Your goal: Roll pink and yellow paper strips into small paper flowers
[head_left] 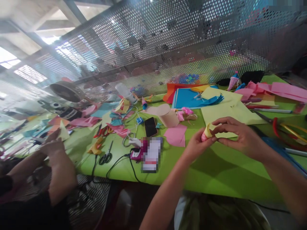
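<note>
Between my two hands is a small rolled piece of yellow and pink paper (206, 133), held above the green table. My left hand (197, 142) is closed around its lower, pink end. The fingers of my right hand (231, 135) curl in from the other side and pinch at the yellow edge. A pink paper sheet (176, 135) lies to the left of my left hand. Behind my hands is a pale yellow sheet (230, 110), partly hidden by my right hand.
Left of me, a co-worker's hands (52, 145) are over paper. Scissors (105, 156), a glue gun (96, 146), two phones (151, 127), cables and a cardboard cylinder (167, 115) lie between us. Red-handled cutters (275, 127) lie at right. A perforated metal screen (168, 44) rises behind the table.
</note>
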